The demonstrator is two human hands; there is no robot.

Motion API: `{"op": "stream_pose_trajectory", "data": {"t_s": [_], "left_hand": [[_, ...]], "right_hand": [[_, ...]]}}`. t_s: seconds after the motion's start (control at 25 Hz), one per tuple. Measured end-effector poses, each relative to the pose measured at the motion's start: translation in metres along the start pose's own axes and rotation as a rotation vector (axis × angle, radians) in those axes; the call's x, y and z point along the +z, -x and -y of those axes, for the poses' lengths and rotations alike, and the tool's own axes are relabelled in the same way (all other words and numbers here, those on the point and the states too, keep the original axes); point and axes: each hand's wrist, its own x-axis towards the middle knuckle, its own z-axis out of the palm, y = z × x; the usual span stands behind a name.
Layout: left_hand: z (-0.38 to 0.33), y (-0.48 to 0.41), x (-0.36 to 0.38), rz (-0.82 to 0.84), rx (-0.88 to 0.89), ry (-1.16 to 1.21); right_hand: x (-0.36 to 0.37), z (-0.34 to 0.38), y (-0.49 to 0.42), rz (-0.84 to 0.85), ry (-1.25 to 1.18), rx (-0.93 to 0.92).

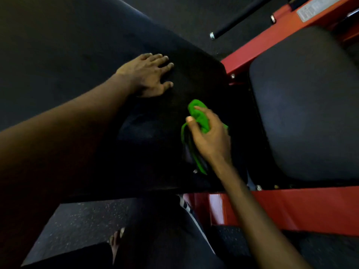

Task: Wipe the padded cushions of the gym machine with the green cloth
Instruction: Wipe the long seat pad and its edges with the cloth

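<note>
Your left hand (147, 74) lies palm-down on the long black padded cushion (93, 55), near its right-hand corner. Its fingers are straight and spread, grasping nothing. Your right hand (208, 136) is over the same cushion, a little nearer to you than the left, and its thumb and curled fingers clamp the bunched bright green cloth (198, 114). The wad of cloth pokes out past your fingers toward the left hand, while a thin loop of it hangs down beside your wrist, against the cushion's darker near part. From this view you cannot tell whether the cloth touches the cushion's surface or rides just off it. The two hands are apart, with bare black padding between them.

To the right of the long cushion, across a narrow dark gap, sits a rounded dark grey padded cushion (310, 103); neither hand touches it. A red painted steel frame (310, 206) runs beyond that gap and along the near side under both cushions. Beyond the long cushion's far right corner, a black bar with a silver end cap (239, 18) slants over the floor. Below the long cushion's near edge you see speckled dark rubber floor (81, 220) and your bare toes (114, 240).
</note>
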Motion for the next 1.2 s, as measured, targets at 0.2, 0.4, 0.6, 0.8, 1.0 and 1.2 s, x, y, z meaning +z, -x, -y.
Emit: {"op": "stream_pose_trajectory", "data": {"t_s": [0.2,0.4,0.6,0.8,1.0,1.2], "left_hand": [[-0.007,0.003,-0.01,-0.073,0.042,-0.015],[-0.049,0.021,-0.01,-0.053,-0.045,0.129],[-0.059,0.023,0.019,-0.03,-0.085,0.081],[-0.062,0.02,0.02,-0.015,-0.093,0.007],[-0.062,0.02,0.021,-0.035,-0.102,-0.011],[-0.064,0.02,0.021,-0.035,-0.118,0.004]], "right_hand": [[-0.001,0.012,0.047,0.133,0.046,-0.196],[-0.025,-0.048,0.034,-0.056,0.073,0.017],[-0.023,-0.069,-0.056,-0.09,0.172,0.266],[-0.013,-0.046,-0.084,-0.051,0.194,0.272],[-0.007,-0.035,-0.029,-0.053,0.09,-0.002],[-0.009,-0.069,-0.149,-0.135,0.175,0.397]]}}
